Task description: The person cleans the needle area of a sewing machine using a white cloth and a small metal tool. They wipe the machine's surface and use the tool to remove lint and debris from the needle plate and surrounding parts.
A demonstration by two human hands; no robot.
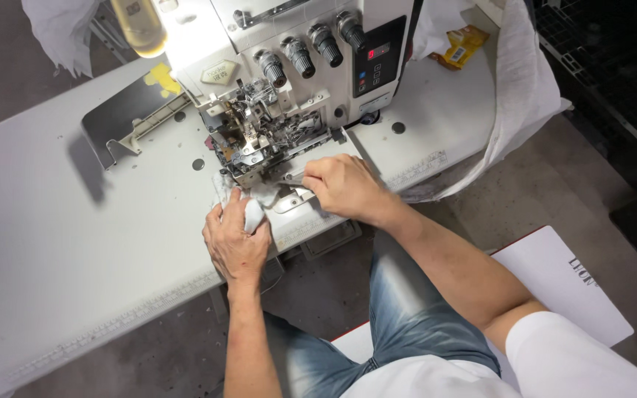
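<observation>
A white overlock sewing machine [296, 59] stands on a white work table [75, 221], its front cover open and the metal loopers and needle area [259, 144] exposed. My left hand [236, 239] rests on the table edge just below the needle area, closed around a small wad of white cloth [253, 215]. My right hand [344, 186] is beside the machine bed, pinching a thin metal tool, likely tweezers [289, 179], whose tip points left into the mechanism. Whether thread is on the tip is too small to tell.
White fabric [517, 88] hangs over the table's right edge. A yellow packet [460, 46] lies at the back. A black-and-metal bracket [130, 110] sits left of the machine. A white board [562, 287] lies on the floor by my knees. A dark crate [613, 66] stands right.
</observation>
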